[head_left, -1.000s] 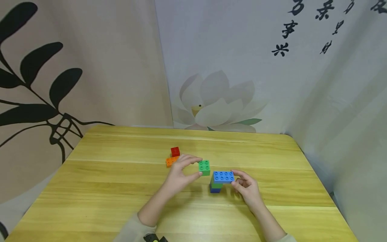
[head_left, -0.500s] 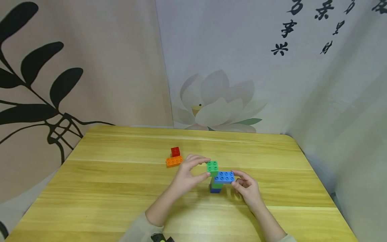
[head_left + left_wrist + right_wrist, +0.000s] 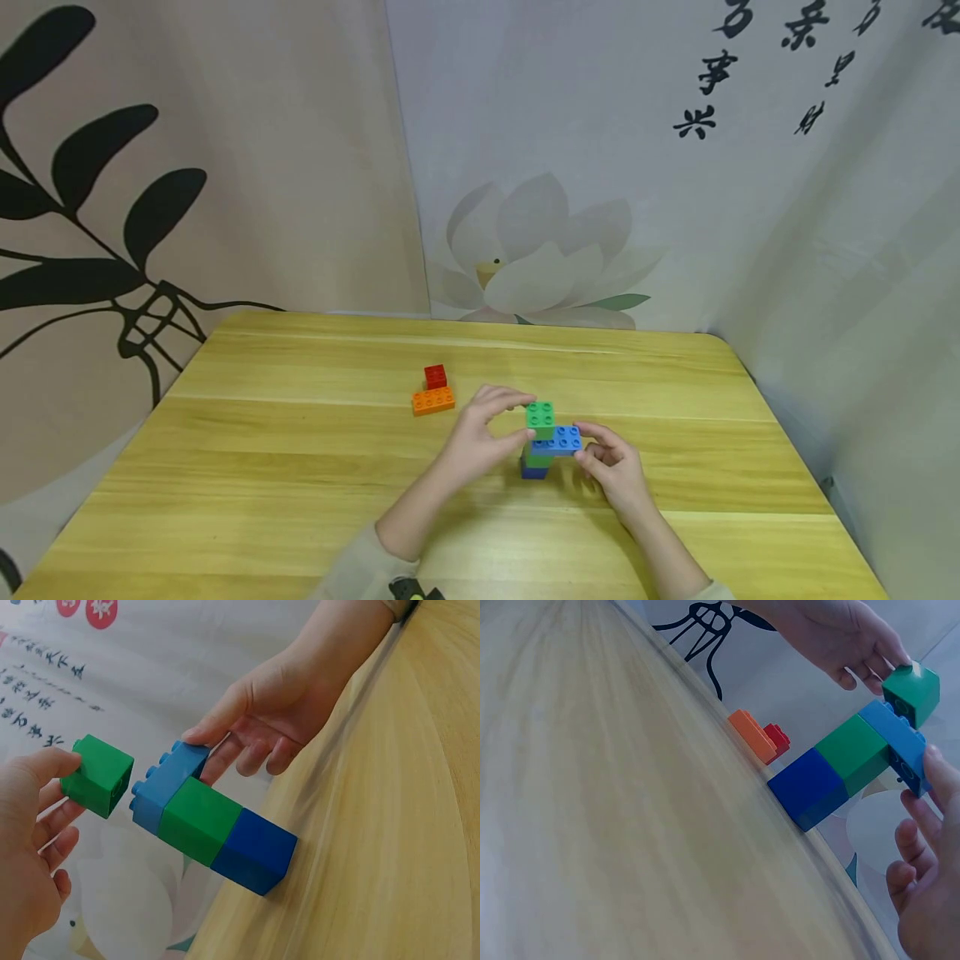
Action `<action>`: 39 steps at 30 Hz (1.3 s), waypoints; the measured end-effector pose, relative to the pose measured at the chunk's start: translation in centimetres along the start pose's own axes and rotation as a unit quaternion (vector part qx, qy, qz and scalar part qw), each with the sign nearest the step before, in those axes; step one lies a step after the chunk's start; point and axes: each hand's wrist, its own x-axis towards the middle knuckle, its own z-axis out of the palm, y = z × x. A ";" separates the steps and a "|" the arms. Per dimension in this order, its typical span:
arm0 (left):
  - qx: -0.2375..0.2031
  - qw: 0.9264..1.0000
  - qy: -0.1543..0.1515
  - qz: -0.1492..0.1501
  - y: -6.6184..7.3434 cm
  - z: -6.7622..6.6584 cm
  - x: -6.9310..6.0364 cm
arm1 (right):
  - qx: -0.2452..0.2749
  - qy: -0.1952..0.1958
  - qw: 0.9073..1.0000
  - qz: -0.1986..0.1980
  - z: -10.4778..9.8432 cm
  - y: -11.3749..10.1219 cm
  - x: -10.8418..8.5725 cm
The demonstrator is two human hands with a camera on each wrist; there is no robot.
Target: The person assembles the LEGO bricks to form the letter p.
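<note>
Between thumb and fingers, my left hand (image 3: 480,433) pinches a square green brick (image 3: 540,419). In the left wrist view that green brick (image 3: 99,774) hangs apart from the studs of a long light-blue brick (image 3: 169,784). The light-blue brick lies on top of a lower green brick (image 3: 201,821), which sits on a dark-blue brick (image 3: 255,851) standing on the table. One end of the light-blue brick juts out to the right past the stack. My right hand (image 3: 618,473) pinches that jutting end, thumb nearest me.
An orange brick (image 3: 433,402) and a red brick (image 3: 435,377) lie together on the wooden table (image 3: 262,467), behind and left of the stack. A printed curtain (image 3: 562,125) hangs beyond the table's far edge.
My left hand has carried the square green brick to the right, from beside the stack to over the light-blue brick's left part. The right hand stays where it was.
</note>
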 end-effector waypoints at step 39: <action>0.066 0.994 -0.029 0.079 -0.8 0.9 -0.2 | -0.012 0.000 1.000 0.007 0.1 0.0 -0.2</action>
